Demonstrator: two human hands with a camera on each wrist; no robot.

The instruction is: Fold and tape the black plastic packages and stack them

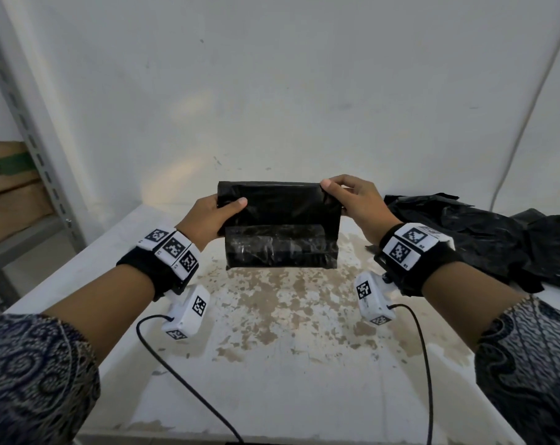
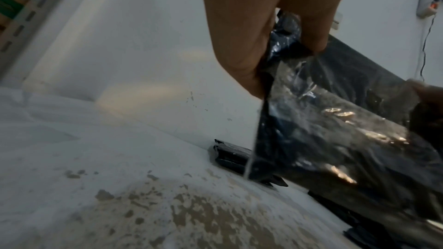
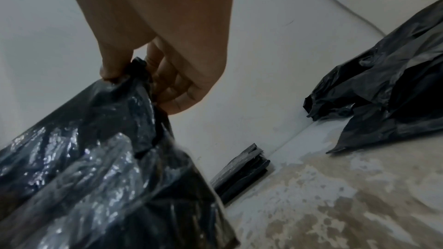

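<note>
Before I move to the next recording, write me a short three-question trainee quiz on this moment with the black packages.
1. True or false: the folded black plastic package with the clear tape band rests flat on the worn white table.
2. Which hands hold it? A) left hand only B) right hand only C) both
3. Fill in: a small finished black plastic bundle lies on the table against the ____.

Key:
1. False; it is held up above the table.
2. C; each hand grips one upper end.
3. Wall. The loose crumpled black plastic bags lie apart, at the right.
</note>
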